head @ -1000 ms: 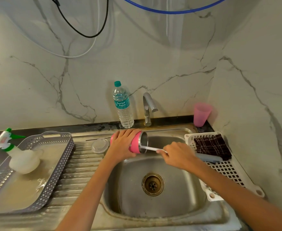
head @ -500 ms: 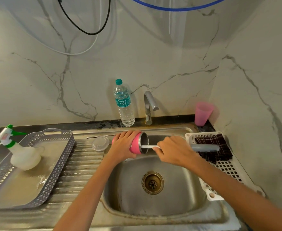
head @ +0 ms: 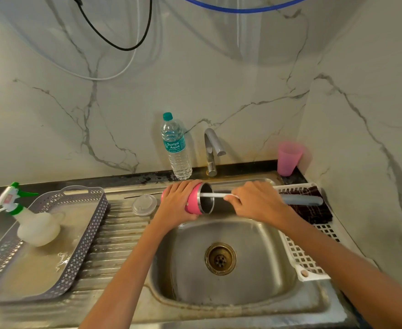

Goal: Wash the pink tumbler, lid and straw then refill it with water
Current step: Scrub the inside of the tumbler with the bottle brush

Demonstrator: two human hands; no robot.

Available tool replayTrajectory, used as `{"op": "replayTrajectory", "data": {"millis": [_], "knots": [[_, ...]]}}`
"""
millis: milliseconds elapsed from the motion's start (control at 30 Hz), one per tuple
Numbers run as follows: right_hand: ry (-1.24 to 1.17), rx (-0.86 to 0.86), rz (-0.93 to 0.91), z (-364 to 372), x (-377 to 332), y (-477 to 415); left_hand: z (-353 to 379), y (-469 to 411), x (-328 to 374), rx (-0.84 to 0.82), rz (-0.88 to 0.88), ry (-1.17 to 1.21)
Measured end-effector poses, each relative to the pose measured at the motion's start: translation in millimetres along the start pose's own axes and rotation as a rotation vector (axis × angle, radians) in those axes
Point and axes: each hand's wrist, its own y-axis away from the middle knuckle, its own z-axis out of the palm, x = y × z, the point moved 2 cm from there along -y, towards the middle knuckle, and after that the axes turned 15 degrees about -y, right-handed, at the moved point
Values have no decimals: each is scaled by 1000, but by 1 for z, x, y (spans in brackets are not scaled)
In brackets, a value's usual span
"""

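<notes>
- As the right hand (head: 259, 203), clamped on the brush (head: 215, 195), is drawing back out compared with half a second ago, scrubbing strokes are continuing.
- The left hand (head: 178, 205) is gripping the tumbler (head: 194, 203) sideways at mid-frame, over the sink (head: 242, 305).
- The lid (head: 144, 205) is waiting just left, probably unwashed.

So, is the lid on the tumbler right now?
No, the clear lid lies on the draining board beside the pink tumbler, whose mouth is open.
</notes>
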Motion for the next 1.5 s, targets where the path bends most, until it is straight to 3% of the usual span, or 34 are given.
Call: {"op": "replayTrajectory", "data": {"millis": [133,333,533,733,967,1133,1367,1500], "knots": [[-64,-28,69,13,1,-1,-6,0,5,28,39,8],[-3,-3,-65,10,-17,5,0,6,2,4,-13,25],[-73,-54,56,22,-1,-4,-4,7,6,21,67,-35],[-28,15,-72,13,-20,4,-7,1,0,56,-14,-5],[-117,-25,82,21,-4,-9,-15,-3,5,27,44,4],[-35,12,-57,16,-19,4,-16,-6,2,14,8,31],[-103,-1,72,18,6,-8,-17,-7,7,-17,70,-24],[-123,-33,20,32,-6,7,-18,-6,11,17,68,-13]]}}
